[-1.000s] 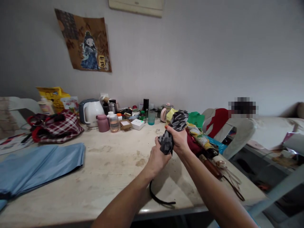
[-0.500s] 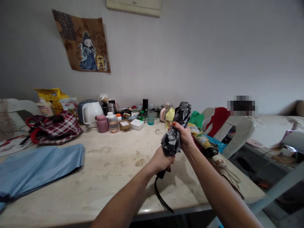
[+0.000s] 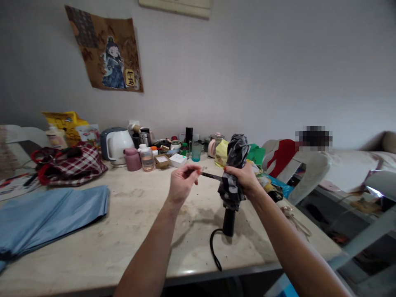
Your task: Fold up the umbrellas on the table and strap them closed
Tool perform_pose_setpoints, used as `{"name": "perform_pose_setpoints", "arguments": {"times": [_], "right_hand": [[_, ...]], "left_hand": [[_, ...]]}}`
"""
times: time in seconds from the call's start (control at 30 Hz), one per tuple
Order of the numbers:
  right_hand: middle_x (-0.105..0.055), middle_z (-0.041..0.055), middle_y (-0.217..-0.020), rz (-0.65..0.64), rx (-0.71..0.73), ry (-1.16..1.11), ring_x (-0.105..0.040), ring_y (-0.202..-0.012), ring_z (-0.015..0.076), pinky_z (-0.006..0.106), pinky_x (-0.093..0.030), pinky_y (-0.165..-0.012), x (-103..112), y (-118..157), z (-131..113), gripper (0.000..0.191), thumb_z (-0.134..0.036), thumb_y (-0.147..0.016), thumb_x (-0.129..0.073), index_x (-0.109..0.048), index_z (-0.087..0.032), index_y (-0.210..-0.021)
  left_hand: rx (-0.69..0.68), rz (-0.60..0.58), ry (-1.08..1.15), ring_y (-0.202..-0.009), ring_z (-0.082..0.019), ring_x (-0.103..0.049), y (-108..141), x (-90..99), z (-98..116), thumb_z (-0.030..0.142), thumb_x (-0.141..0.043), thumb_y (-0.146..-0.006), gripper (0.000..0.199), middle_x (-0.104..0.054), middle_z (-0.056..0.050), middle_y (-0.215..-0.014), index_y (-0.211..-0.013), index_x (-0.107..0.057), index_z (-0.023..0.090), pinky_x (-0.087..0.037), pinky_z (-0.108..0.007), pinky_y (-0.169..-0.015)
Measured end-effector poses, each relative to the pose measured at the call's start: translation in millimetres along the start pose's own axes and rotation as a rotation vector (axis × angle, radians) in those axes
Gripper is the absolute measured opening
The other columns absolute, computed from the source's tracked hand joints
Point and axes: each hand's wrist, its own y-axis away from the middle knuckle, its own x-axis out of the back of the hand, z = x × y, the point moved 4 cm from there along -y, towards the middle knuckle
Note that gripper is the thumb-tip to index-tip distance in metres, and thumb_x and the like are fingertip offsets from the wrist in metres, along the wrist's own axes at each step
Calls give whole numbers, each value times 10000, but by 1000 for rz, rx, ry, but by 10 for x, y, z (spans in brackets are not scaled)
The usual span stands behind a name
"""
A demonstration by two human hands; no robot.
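Well, faces a pale wall [image 3: 247, 78] beyond both hands, with a stained white surface [image 3: 130, 231] spread out beneath them. Has a white plastic chair [image 3: 315, 177] off to the right of the hands, a red cloth [image 3: 282, 157] draped on it. Shows light-blue folded fabric [image 3: 58, 214] well to the left of the hands, and a brown poster [image 3: 108, 53] up on the wall, farther off on that side. Shows a red-and-white plaid bag [image 3: 77, 165] behind the fabric. Grips a grey-and-black camouflage umbrella [image 3: 238, 150] in the right hand [image 3: 246, 178], fingers closed around its bunched canopy, upright with a slight tilt over the surface. Has a white kettle [image 3: 120, 144] beyond the hands to the left, then a pink jar [image 3: 133, 159] and a clear bottle [image 3: 147, 159] nearer. Shows a small white box [image 3: 178, 160] and a teal glass [image 3: 196, 152] just past the left hand [image 3: 182, 184]. Points the black handle [image 3: 229, 222] down below the right hand; cannot tell if touching the surface. Dangles a black wrist loop [image 3: 213, 247] from it. Pinches the end of a dark closure strap [image 3: 212, 176] between left thumb and fingertips, drawn out sideways from the canopy.
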Motion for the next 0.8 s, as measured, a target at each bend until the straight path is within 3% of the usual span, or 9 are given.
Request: {"name": "perform_pose_setpoints", "arguments": {"times": [0.13, 0.23, 0.33, 0.4, 0.5, 0.57, 0.63, 0.73, 0.8], "right_hand": [[-628, -16, -582, -212, -335, -253, -544, -480, 124, 245, -470, -455, -198, 351, 35, 333, -217, -453, -844, -621, -165, -695], [-665, 18, -606, -262, -544, -438, -597, -505, 149, 261, -521, -483, -353, 544, -10, 277, -216, -494, -817, -649, -162, -707], [-646, 6, -571, -185, -537, -470, -575, -475, 140, 262, -519, -471, -372, 493, -25, 265, -185, -501, -807, -629, -165, -695], [-620, -15, -551, -79, -448, -426, -540, -455, 126, 259, -502, -461, -309, 366, 28, 306, -169, -482, -818, -608, -166, -704], [-655, -13, -663, 95, -211, -331, -570, -538, 133, 273, -517, -533, -182, 173, 140, 424, -192, -449, -839, -607, -161, -802], [-684, 14, -785, 183, -73, -230, -606, -639, 147, 290, -531, -619, -137, 109, 210, 472, -223, -450, -839, -602, -154, -853], [-691, 40, -871, 235, -15, -121, -626, -730, 166, 309, -532, -697, -151, 104, 273, 502, -260, -465, -836, -595, -149, -891], [-689, 71, -968, 225, -16, -33, -641, -840, 202, 343, -527, -782, -257, 153, 335, 575, -327, -494, -840, -587, -148, -979], [-685, 89, -1005, 188, -24, -26, -646, -895, 223, 356, -527, -806, -337, 188, 357, 587, -349, -512, -835, -588, -152, -1007]], "left_hand": [[8, 88, 57, -483, -59, -482, -61, 78, -127, 246, -708, -667, 179, -594, 22, -624, -806, -695, 133, -396, -192, -486], [245, -99, -116, -473, -61, -473, -8, -75, -424, 235, -681, -677, 200, -609, -2, -653, -829, -700, 106, -377, -176, -441], [439, -225, -315, -516, -82, -541, 55, -137, -552, 236, -649, -752, 373, -663, -79, -949, -1108, -657, 127, -410, -199, -445], [309, -10, -518, -601, -111, -596, 40, -50, -412, 214, -603, -809, 378, -622, -142, -1130, -1176, -612, 123, -486, -250, -545], [-148, 321, -696, -771, -176, -632, 148, -50, -58, 229, -473, -911, 217, -643, -139, -1013, -991, -640, 115, -519, -312, -764], [-337, 190, -680, -829, -206, -643, 300, -247, 25, 310, -439, -950, 262, -660, -101, -889, -955, -642, 144, -518, -332, -806], [-355, -85, -672, -967, -246, -645, 458, -500, -21, 429, -570, -893, 381, -666, -124, -1021, -1137, -609, 139, -517, -371, -872], [-168, -255, -711, -1154, -327, -585, 584, -683, -144, 471, -789, -697, 817, -594, -187, -1228, -1360, -463, 122, -476, -453, -985], [-14, -274, -710, -1172, -348, -578, 573, -678, -183, 435, -830, -648, 912, -594, -194, -1234, -1400, -419, 122, -459, -478, -1003]]}}
